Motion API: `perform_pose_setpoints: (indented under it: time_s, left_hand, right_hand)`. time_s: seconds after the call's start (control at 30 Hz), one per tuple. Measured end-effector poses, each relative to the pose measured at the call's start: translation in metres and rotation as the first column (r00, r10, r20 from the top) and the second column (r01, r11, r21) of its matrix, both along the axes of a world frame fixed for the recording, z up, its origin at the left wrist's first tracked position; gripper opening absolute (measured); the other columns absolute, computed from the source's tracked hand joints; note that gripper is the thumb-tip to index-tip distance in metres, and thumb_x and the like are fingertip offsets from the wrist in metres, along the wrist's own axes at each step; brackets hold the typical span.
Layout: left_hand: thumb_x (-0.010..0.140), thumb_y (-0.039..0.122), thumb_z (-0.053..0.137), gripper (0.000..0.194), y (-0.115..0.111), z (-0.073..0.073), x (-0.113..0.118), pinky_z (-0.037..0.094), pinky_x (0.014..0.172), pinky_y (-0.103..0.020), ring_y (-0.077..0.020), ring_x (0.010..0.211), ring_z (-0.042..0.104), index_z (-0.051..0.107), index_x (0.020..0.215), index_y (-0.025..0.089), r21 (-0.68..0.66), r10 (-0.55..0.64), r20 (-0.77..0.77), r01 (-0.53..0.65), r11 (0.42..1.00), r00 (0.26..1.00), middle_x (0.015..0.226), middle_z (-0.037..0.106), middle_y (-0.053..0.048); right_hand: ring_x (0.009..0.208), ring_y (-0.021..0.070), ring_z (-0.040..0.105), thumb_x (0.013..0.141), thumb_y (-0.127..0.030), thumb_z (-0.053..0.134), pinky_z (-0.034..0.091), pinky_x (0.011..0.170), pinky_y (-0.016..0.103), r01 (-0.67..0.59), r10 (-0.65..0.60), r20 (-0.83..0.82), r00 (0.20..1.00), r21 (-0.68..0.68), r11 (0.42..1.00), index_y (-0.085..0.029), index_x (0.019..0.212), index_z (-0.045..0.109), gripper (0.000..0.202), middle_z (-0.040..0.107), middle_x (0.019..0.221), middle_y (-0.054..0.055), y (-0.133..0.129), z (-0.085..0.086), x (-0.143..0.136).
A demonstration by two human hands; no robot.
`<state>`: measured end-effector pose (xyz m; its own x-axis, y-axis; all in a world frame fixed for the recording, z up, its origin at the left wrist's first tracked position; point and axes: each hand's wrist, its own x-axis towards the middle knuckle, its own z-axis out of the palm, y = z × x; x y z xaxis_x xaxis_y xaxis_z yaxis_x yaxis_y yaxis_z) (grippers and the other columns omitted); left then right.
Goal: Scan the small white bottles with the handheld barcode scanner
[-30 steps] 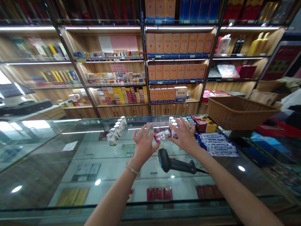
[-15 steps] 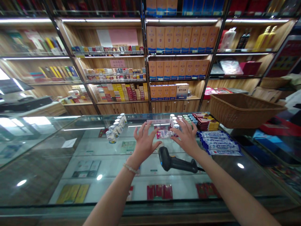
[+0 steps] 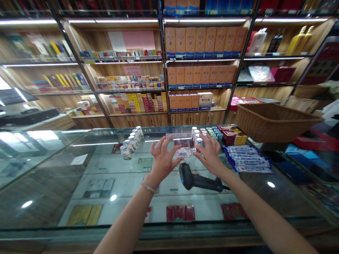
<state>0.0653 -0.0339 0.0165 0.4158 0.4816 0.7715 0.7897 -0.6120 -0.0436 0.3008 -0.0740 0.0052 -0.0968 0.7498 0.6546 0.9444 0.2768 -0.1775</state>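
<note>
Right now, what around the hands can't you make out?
All in the head view:
- Print on the small bottle: too small and blurred.
- Whether the left hand grips it firmly: too small to tell.
- Parts of the standing bottles: hidden by the right hand.
- Rest of the scanner cable: behind the right forearm.

Surface: clear glass top (image 3: pixel 124 193) before me
On my left: row of white-capped bottles (image 3: pixel 133 141)
Near me: black pistol-shaped scanner (image 3: pixel 197 180)
On my right: small capped bottles (image 3: pixel 195 132), stacked red-and-yellow flat packets (image 3: pixel 231 136), blue-and-white plastic-wrapped sticks (image 3: pixel 247 158)
</note>
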Motion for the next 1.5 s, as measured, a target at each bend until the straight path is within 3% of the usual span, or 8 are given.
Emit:
perform_pose_setpoints:
  time_s: [0.3,0.53,0.73,0.97,1.1,1.23,1.4,1.5]
  left_hand:
    - [0.084,0.059,0.069,0.039,0.004,0.0,-0.005,0.011,0.122,-0.059,-0.0335,0.147,0.033,0.072,0.116,0.036,-0.056,0.069,0.044,-0.067,0.996,0.997,0.159,0.043,-0.007]
    - [0.081,0.051,0.076,0.039,0.009,-0.005,-0.006,0.014,0.12,-0.058,-0.0349,0.145,0.035,0.072,0.116,0.033,-0.093,0.119,0.088,-0.111,0.989,0.989,0.157,0.044,-0.011]
    - [0.076,0.044,0.083,0.04,0.009,-0.004,-0.005,0.014,0.119,-0.058,-0.0354,0.145,0.036,0.072,0.113,0.033,-0.105,0.119,0.115,-0.107,0.989,0.986,0.156,0.045,-0.011]
    - [0.076,0.045,0.082,0.04,0.01,-0.003,-0.008,0.014,0.119,-0.059,-0.0364,0.144,0.035,0.072,0.114,0.032,-0.116,0.131,0.134,-0.115,0.987,0.982,0.156,0.044,-0.011]
    - [0.079,0.045,0.08,0.038,0.012,-0.004,-0.01,0.015,0.119,-0.059,-0.0362,0.144,0.036,0.072,0.114,0.032,-0.121,0.142,0.142,-0.125,0.985,0.98,0.156,0.044,-0.011]
    - [0.08,0.044,0.079,0.035,0.014,-0.005,-0.012,0.016,0.119,-0.059,-0.0355,0.143,0.036,0.073,0.112,0.031,-0.12,0.167,0.158,-0.149,0.982,0.973,0.154,0.045,-0.012]
    - [0.08,0.046,0.078,0.036,0.015,-0.007,-0.013,0.015,0.119,-0.058,-0.0362,0.143,0.036,0.073,0.113,0.031,-0.127,0.184,0.147,-0.166,0.978,0.972,0.155,0.045,-0.011]
    - [0.08,0.047,0.078,0.038,0.016,-0.008,-0.014,0.016,0.119,-0.059,-0.0364,0.143,0.037,0.072,0.114,0.032,-0.134,0.185,0.14,-0.167,0.977,0.973,0.155,0.045,-0.011]
  right_hand:
    - [0.155,0.0371,0.015,0.094,-0.062,0.051,0.023,0.119,0.061,0.012,-0.007,0.081,0.997,-0.053,0.999,-0.018,0.153,0.042,0.073,0.022,0.167,0.021,-0.018,0.009,-0.018]
    - [0.156,0.0405,0.015,0.071,-0.072,0.073,0.024,0.119,0.065,-0.076,0.122,0.1,0.987,-0.377,0.923,-0.019,0.155,0.037,0.105,0.018,0.168,0.021,-0.056,-0.012,-0.03]
    - [0.157,0.038,0.01,0.069,-0.05,0.082,0.013,0.122,0.066,-0.034,0.084,0.06,0.995,-0.574,0.818,-0.016,0.141,0.051,0.085,0.021,0.167,0.021,-0.067,-0.009,-0.038]
    - [0.155,0.0414,0.015,0.074,-0.029,0.075,0.02,0.121,0.066,-0.109,0.161,0.056,0.985,-0.519,0.848,-0.013,0.104,0.067,0.034,0.032,0.162,0.024,-0.061,-0.008,-0.034]
    - [0.152,0.0408,0.025,0.069,-0.022,0.07,0.03,0.119,0.059,-0.185,0.192,-0.03,0.981,-0.449,0.874,-0.014,0.1,0.068,0.032,0.04,0.158,0.022,-0.053,0.002,-0.032]
    - [0.12,0.032,0.062,0.072,-0.022,0.062,0.051,0.097,0.044,-0.23,0.147,-0.221,0.964,-0.414,0.881,-0.016,0.12,0.062,0.048,0.054,0.146,0.016,-0.051,0.016,-0.031]
    - [0.092,0.0324,0.073,0.073,-0.023,0.061,0.048,0.074,0.034,-0.194,0.07,-0.247,0.967,-0.526,0.828,-0.02,0.117,0.063,0.044,0.075,0.094,0.007,-0.062,0.019,-0.027]
    - [0.091,0.0317,0.073,0.071,-0.022,0.064,0.044,0.07,0.03,-0.213,0.074,-0.268,0.961,-0.538,0.815,-0.021,0.116,0.061,0.045,0.076,0.092,0.007,-0.068,0.018,-0.027]
